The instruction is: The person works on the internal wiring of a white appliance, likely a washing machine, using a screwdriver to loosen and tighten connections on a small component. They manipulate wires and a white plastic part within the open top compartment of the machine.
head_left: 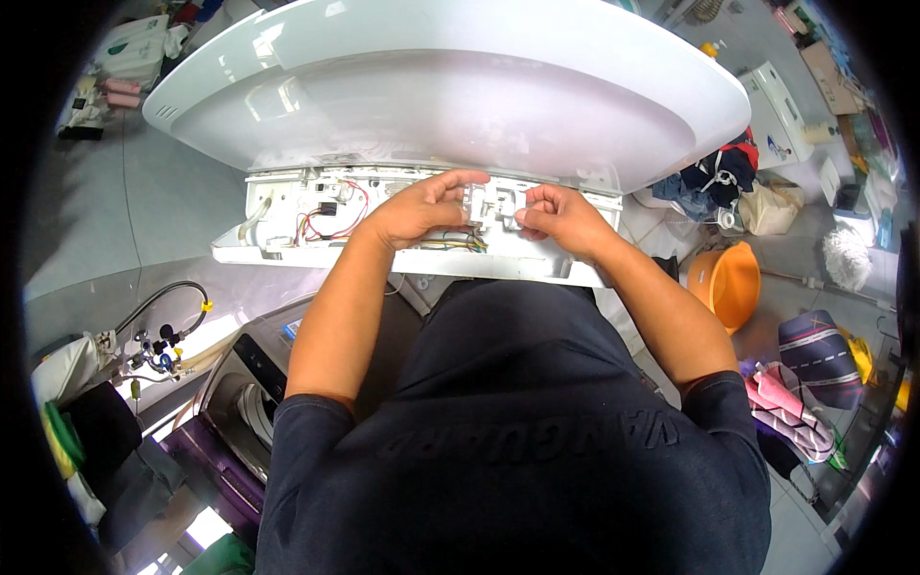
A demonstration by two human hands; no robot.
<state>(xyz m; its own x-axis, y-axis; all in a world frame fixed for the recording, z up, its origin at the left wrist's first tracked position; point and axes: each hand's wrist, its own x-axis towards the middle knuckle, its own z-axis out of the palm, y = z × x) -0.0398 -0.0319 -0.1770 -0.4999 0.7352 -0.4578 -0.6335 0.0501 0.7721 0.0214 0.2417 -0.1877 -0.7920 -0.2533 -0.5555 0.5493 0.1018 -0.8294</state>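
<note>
A long white appliance panel (273,230) lies open in front of me, with its curved white cover (460,105) raised behind it. Inside are a small dark component (328,208), red and other coloured wires, and white fittings. My left hand (426,211) is at a small white plastic mechanism (494,206) right of the middle, index finger reaching along its top and thumb beside it. My right hand (556,218) closes its thumb and curled fingers on the right side of this mechanism. Both hands' fingertips partly hide it.
At left are black hoses with valves (163,340) and a steel appliance (240,407). An orange basin (719,283) stands at right, near piled clothes (719,177), a white fluffy duster (845,259) and folded fabrics (786,407). A white box (771,115) sits behind.
</note>
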